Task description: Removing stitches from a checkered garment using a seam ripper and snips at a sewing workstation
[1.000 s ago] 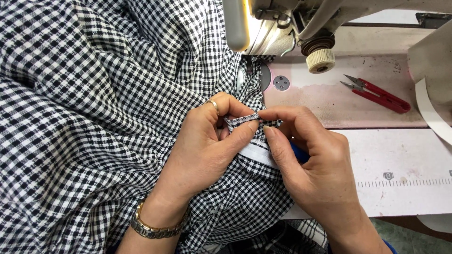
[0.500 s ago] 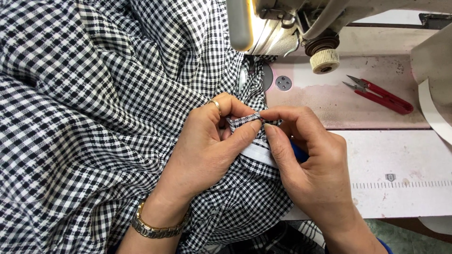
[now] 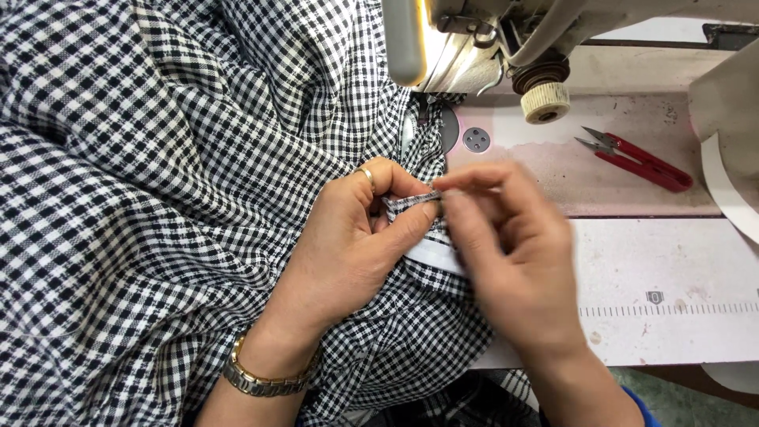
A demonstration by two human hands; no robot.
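The right hand, now blurred, has shifted left; the left hand still pinches the checked fabric's folded edge, the right's grip seemingly too.

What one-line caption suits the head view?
Left hand and right hand pinch a checked fabric strip beside a sewing machine.

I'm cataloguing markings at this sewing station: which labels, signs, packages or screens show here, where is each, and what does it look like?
No packages, signs or screens.
Ruler strip: printed along the white table right of the right hand; thin dark tick marks.
Small emblem: just above the ruler strip; dark and shield-shaped.
White tag: on the checked fabric under the hands; plain rectangle.
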